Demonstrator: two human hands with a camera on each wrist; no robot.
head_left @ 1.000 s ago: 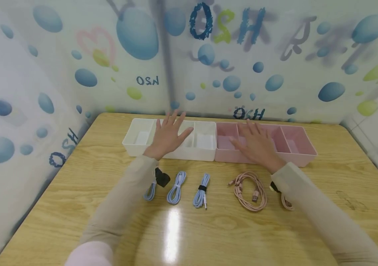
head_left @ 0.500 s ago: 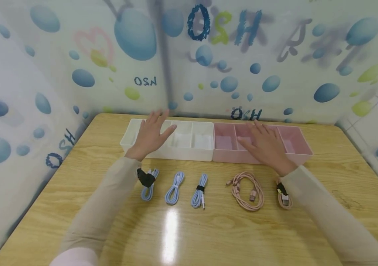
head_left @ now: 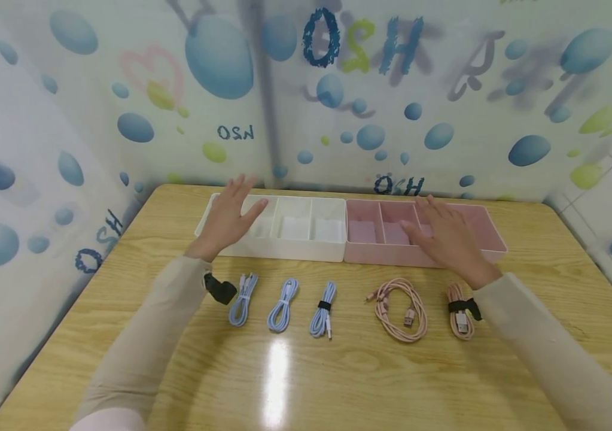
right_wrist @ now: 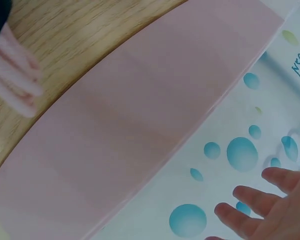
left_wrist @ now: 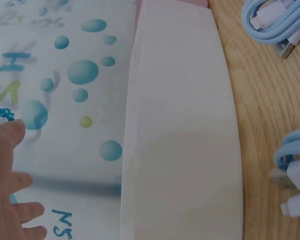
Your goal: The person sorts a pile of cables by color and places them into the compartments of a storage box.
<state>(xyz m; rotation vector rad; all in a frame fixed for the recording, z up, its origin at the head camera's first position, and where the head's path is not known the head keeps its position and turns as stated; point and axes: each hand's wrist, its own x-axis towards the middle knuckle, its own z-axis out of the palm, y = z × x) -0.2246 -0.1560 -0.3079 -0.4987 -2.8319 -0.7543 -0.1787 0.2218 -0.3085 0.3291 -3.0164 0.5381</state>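
Note:
My left hand (head_left: 226, 216) hovers over the left part of a white divided box (head_left: 284, 248), fingers spread, nothing in them. Over the right part of a pink divided box (head_left: 375, 254) is my right hand (head_left: 450, 239), also spread and holding nothing. Both hands hide some compartments. In front of the white box lie three light-blue charging cables (head_left: 282, 305), bundled; the rightmost has a black strap (head_left: 325, 305). A loosely coiled pink cable (head_left: 424, 317) and a smaller pink cable bundle (head_left: 460, 326) with a black strap lie before the pink box.
The two boxes stand end to end along the back of a wooden table (head_left: 359, 383). Close behind rises a wall covering (head_left: 295, 120) printed with blue drops and letters. A black piece (head_left: 221, 290) shows at the left cuff.
My hands have moved apart: the left one to the left along the white box, the right one to the right over the pink box. Cables and boxes have stayed put.

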